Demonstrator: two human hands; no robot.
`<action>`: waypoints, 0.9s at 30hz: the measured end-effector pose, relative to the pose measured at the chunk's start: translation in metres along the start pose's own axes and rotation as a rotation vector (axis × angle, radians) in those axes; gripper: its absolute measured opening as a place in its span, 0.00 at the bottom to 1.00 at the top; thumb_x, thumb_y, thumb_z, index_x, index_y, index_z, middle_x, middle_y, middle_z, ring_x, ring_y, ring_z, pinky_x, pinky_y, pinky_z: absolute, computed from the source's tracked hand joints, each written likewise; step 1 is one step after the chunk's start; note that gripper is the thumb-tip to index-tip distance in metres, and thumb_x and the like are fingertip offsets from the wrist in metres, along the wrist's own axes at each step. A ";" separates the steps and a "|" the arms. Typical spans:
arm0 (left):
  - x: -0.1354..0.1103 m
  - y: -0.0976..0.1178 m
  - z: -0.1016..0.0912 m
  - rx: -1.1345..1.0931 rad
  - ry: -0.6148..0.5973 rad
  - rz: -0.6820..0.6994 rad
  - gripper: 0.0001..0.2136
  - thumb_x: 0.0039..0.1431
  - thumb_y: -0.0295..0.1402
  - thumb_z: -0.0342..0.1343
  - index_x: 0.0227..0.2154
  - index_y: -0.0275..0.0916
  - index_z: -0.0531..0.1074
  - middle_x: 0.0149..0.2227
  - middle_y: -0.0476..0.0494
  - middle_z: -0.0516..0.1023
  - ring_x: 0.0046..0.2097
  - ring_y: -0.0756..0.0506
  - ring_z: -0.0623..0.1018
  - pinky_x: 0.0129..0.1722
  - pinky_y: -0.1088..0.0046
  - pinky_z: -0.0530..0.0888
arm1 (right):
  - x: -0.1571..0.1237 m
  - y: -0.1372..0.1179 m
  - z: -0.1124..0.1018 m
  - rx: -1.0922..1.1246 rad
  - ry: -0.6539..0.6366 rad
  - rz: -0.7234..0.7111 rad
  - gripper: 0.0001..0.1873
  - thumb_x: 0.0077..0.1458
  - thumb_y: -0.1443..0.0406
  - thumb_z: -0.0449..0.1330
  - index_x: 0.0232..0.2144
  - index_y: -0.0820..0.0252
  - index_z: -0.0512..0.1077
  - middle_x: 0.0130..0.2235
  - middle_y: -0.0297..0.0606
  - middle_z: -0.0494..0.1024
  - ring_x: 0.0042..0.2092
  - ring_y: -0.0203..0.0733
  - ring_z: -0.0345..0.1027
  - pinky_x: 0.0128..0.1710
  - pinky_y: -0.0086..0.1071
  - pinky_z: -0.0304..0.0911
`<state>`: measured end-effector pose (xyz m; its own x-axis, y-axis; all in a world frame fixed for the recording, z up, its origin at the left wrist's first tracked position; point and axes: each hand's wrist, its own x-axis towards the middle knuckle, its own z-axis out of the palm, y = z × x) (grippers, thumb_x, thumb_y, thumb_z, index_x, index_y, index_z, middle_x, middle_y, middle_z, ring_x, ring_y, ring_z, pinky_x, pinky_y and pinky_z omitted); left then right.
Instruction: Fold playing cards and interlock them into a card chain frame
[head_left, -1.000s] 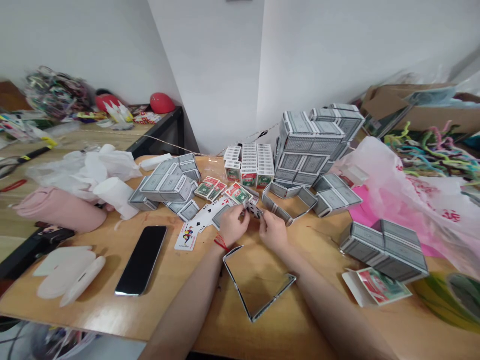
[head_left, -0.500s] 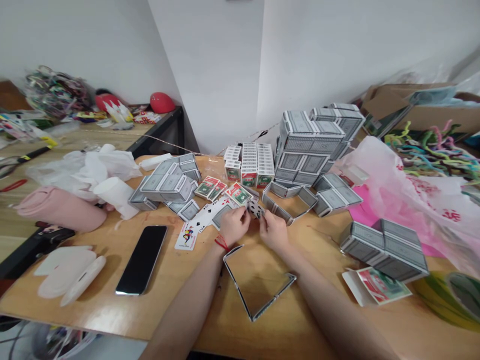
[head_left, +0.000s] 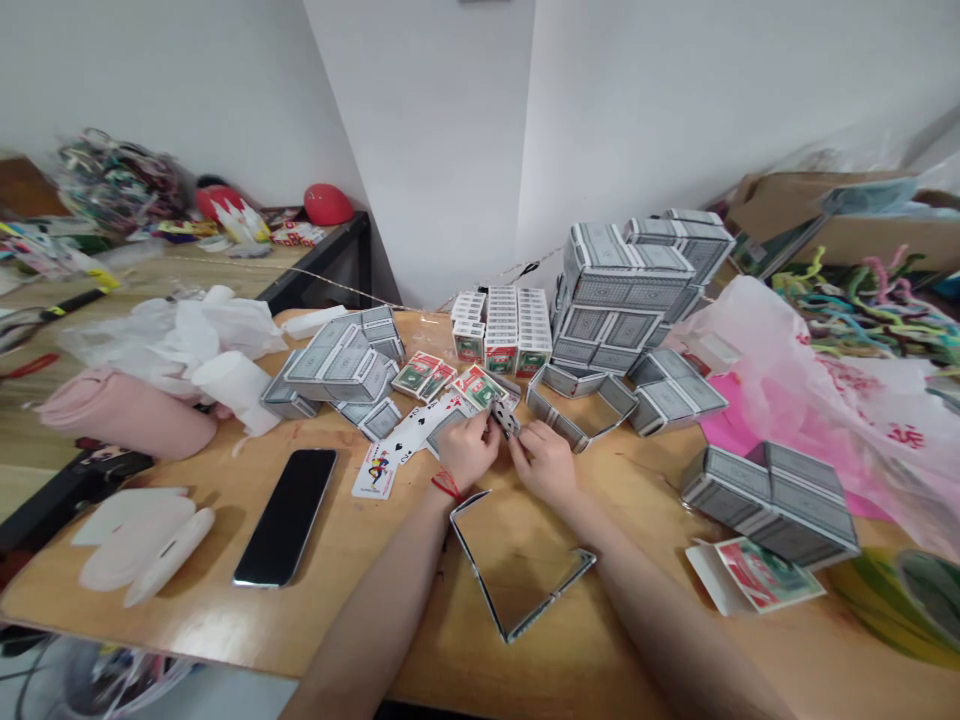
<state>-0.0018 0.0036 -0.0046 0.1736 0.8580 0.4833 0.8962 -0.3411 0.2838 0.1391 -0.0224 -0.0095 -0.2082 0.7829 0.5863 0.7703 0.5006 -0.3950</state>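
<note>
Between my two hands is a playing card (head_left: 506, 418) with black pips, tilted and partly covered by fingers. My left hand (head_left: 469, 447), with a red string at the wrist, pinches it from the left. My right hand (head_left: 546, 460) has its fingers closed at the card's right edge. Under my forearms lies an angular frame of folded cards (head_left: 480, 575), open on one side. Left of my hands, loose cards (head_left: 409, 435) are spread out, with a joker (head_left: 375, 470) nearest me. A closed ring of folded cards (head_left: 555, 412) stands just beyond my right hand.
Boxed card decks (head_left: 517, 330) stand in rows at the back. Blocks built from cards (head_left: 622, 280) rise behind on the right, with another block (head_left: 772, 500) nearer. A phone (head_left: 286, 515), a white case (head_left: 142, 545), a pink pouch (head_left: 124, 412) and yellow tape (head_left: 862, 600) lie around.
The card between my hands has turned and tilted to a narrower angle. My right fingers have curled further in around its edge. The view has shifted slightly.
</note>
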 end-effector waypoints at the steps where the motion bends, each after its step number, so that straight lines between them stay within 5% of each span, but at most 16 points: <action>1: 0.000 0.000 0.000 -0.004 0.001 -0.006 0.10 0.54 0.32 0.47 0.33 0.37 0.73 0.20 0.46 0.74 0.23 0.50 0.71 0.24 0.76 0.61 | 0.000 -0.001 0.000 0.001 -0.001 -0.008 0.14 0.55 0.66 0.48 0.19 0.60 0.63 0.23 0.37 0.67 0.29 0.37 0.60 0.30 0.29 0.57; 15: 0.003 -0.001 0.000 -0.216 0.029 0.033 0.09 0.55 0.29 0.47 0.37 0.37 0.69 0.33 0.45 0.75 0.33 0.50 0.73 0.32 0.76 0.67 | 0.003 0.004 0.001 0.210 0.076 0.193 0.19 0.55 0.64 0.48 0.14 0.58 0.53 0.19 0.31 0.58 0.25 0.34 0.55 0.26 0.28 0.53; 27: 0.004 0.001 0.003 -0.282 0.055 0.056 0.08 0.56 0.29 0.47 0.36 0.38 0.70 0.40 0.44 0.74 0.35 0.51 0.74 0.35 0.76 0.70 | 0.000 0.007 0.005 0.245 0.022 0.379 0.12 0.54 0.62 0.47 0.24 0.60 0.66 0.23 0.35 0.69 0.23 0.35 0.59 0.24 0.27 0.54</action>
<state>0.0011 0.0075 -0.0048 0.1904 0.8151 0.5472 0.7352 -0.4878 0.4707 0.1413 -0.0175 -0.0155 0.0759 0.9211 0.3818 0.6237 0.2550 -0.7389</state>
